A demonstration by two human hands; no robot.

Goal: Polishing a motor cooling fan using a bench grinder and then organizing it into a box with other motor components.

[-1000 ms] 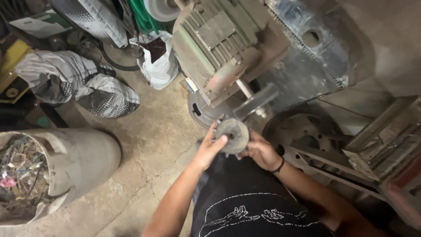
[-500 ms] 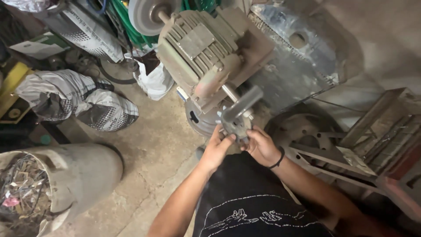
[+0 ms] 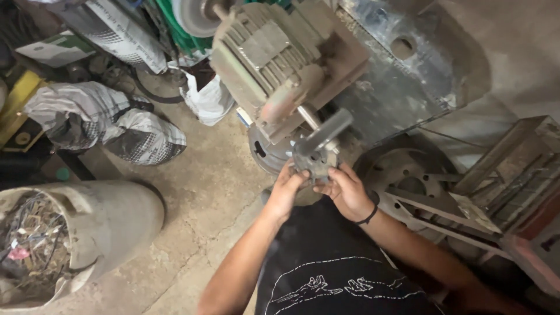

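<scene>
My left hand (image 3: pixel 287 188) and my right hand (image 3: pixel 343 190) both grip a small round grey metal part (image 3: pixel 313 158) with holes in its face. They hold it up close under the spinning disc (image 3: pixel 326 132) on the shaft of a large grey electric motor (image 3: pixel 274 58). The part sits between my fingertips, its lower edge hidden by my fingers. A dark band circles my right wrist. My black shirt with a white line drawing fills the bottom of the view.
A grey sack (image 3: pixel 87 227) full of metal scrap stands at lower left. Patterned sacks (image 3: pixel 111 125) and a white plastic bag (image 3: pixel 209 99) lie on the concrete floor. Round metal wheels (image 3: pixel 402 175) and angle-iron frames (image 3: pixel 501 175) crowd the right side.
Both hands have lifted the round part slightly up toward the motor's disc. The view has tilted, so the motor sits lower and nearer the centre.
</scene>
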